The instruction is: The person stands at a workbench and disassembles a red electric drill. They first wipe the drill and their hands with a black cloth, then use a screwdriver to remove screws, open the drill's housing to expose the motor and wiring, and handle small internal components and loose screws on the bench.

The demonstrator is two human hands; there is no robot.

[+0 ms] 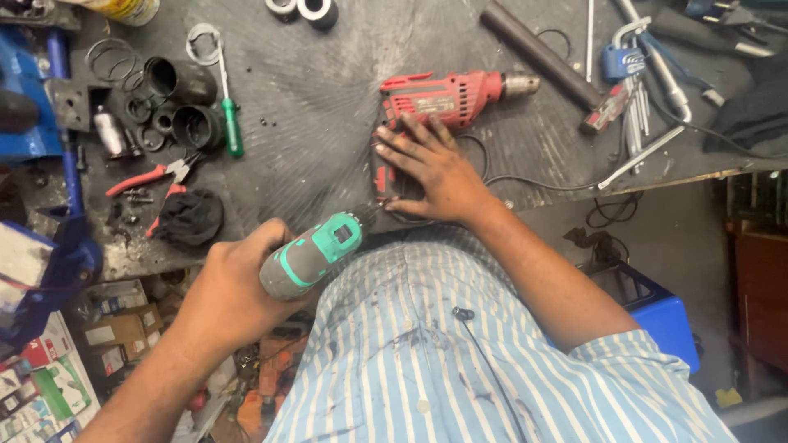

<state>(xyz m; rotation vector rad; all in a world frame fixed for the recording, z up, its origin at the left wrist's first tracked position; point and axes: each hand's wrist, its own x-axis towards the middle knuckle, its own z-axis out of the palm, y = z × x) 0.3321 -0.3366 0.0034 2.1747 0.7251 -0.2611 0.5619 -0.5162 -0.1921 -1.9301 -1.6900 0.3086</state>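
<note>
My left hand [234, 287] grips a grey and teal cordless power tool [314, 253] close to my striped shirt, its nose pointing toward the bench. My right hand [431, 168] lies flat with fingers spread on the handle of a red corded drill [439, 102], which rests on its side on the dark workbench [320, 98] with its chuck pointing right. The drill's black cord [542, 182] loops off to the right.
Black pipe fittings [185, 102], a green-handled screwdriver [230, 119], red-handled pliers [156, 176] and a black rag [190, 217] lie at left. A dark bar [538, 53], wrenches and a blue padlock [624, 61] lie at right. A blue vise [49, 246] sits far left; boxes lie on the floor.
</note>
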